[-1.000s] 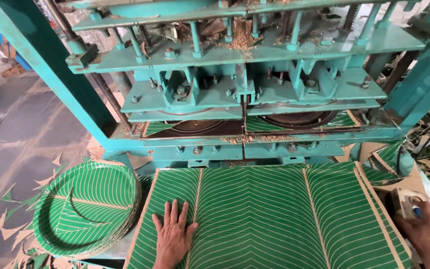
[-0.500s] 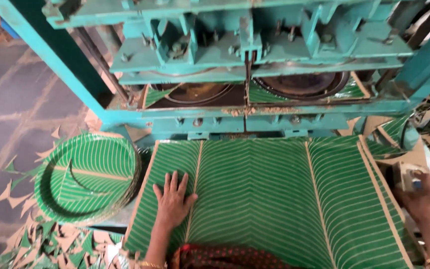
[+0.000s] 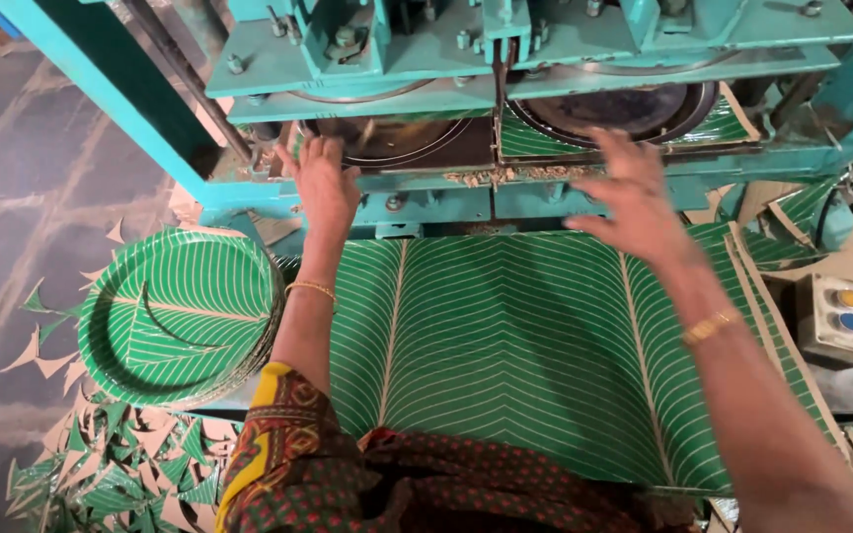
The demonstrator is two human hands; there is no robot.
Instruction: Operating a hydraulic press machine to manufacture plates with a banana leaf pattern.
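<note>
I have both hands raised to the teal press [image 3: 397, 79] at the far edge of the counter [image 3: 772, 326]. My left hand [image 3: 326, 183] rests at the front lip of the left die [image 3: 397, 138], fingers curled over the edge; I cannot tell whether the grip is closed on anything there. My right hand [image 3: 634, 192] hovers just before the right die [image 3: 624, 109], fingers spread, grip open and holding nothing; it is motion-blurred. A green sheet corner shows under the right die.

The stack of green leaf-print sheets [image 3: 515, 345] lies flat across the counter, below both forearms. A stack of pressed green plates [image 3: 180, 316] sits just beyond the counter's left edge. A control box [image 3: 841, 316] with a yellow and a blue button sits at the right edge. Green trimmings [image 3: 101, 474] litter the floor [image 3: 32, 158] at the near left.
</note>
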